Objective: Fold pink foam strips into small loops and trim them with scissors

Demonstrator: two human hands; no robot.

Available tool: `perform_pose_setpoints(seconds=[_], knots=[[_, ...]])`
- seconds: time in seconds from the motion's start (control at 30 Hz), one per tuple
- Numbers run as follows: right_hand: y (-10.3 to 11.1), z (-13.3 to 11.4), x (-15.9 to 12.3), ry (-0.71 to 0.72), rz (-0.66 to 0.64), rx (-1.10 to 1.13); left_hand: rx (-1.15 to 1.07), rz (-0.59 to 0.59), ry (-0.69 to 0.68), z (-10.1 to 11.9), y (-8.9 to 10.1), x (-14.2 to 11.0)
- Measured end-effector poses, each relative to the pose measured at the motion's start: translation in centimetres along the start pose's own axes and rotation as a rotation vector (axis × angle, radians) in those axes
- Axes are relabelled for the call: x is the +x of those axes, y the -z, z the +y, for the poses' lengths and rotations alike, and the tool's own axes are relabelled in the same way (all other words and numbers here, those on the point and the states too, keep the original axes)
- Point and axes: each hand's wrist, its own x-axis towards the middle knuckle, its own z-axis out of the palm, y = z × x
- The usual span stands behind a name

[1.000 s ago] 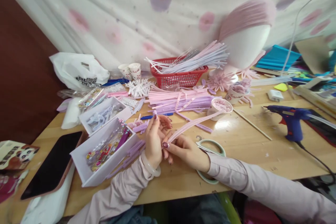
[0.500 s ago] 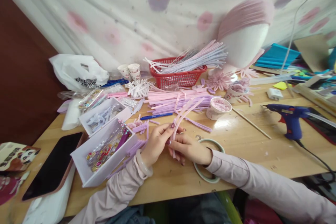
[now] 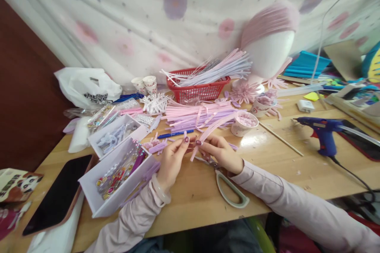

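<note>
My right hand (image 3: pixel 224 152) pinches several pink pipe cleaners (image 3: pixel 214 126); their long ends point up and right, with a short end below the thumb. My left hand (image 3: pixel 171 160) has thumb and forefinger pinched on a short lilac pipe cleaner (image 3: pixel 185 134), of which only the tip shows. Both hands are close together above the table's front half. Below my right hand is a pair of scissors (image 3: pixel 232 201) with a pale green handle, partly covered by the fingers; I cannot tell whether the hand touches it.
Behind my hands lie bundled pink and lilac pipe cleaners (image 3: pixel 178 114) and a red basket (image 3: pixel 198 94). Paper cups (image 3: pixel 241 129) stand to their right. A blue glue gun (image 3: pixel 325 136) lies at right. White boxes of beads (image 3: pixel 95 201) and a phone (image 3: pixel 61 193) are at left.
My hands have moved apart a little. The pink pipe cleaners, upright between both hands before, now lean right in my right hand. The short lilac tip and more of the scissors have come into sight.
</note>
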Motion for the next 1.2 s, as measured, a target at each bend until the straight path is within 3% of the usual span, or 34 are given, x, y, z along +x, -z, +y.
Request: perform_pose_setpoints(seconds=[0.07, 0.17, 0.33, 0.67, 0.9, 1.2], knots=[[0.3, -0.3, 0.3, 0.051, 0.095, 0.023, -0.015, -0.013, 0.078, 0.1, 0.1, 0.0], [0.6, -0.5, 0.6, 0.062, 0.129, 0.074, -0.028, -0.097, 0.140, 0.2, 0.1, -0.2], [0.5, -0.3, 0.7, -0.018, 0.119, 0.248, 0.095, -0.187, 0.025, 0.6, 0.0, -0.3], [0.8, -0.5, 0.5, -0.253, -0.111, 0.451, 0.225, -0.201, -0.088, 0.0, 0.8, -0.3], [1.0, 0.1, 0.5, -0.197, -0.128, 0.337, 0.221, -0.130, -0.090, 0.0, 0.8, -0.4], [0.6, 0.6, 0.2, -0.133, -0.187, 0.172, 0.207, -0.156, -0.081, 0.1, 0.8, -0.3]])
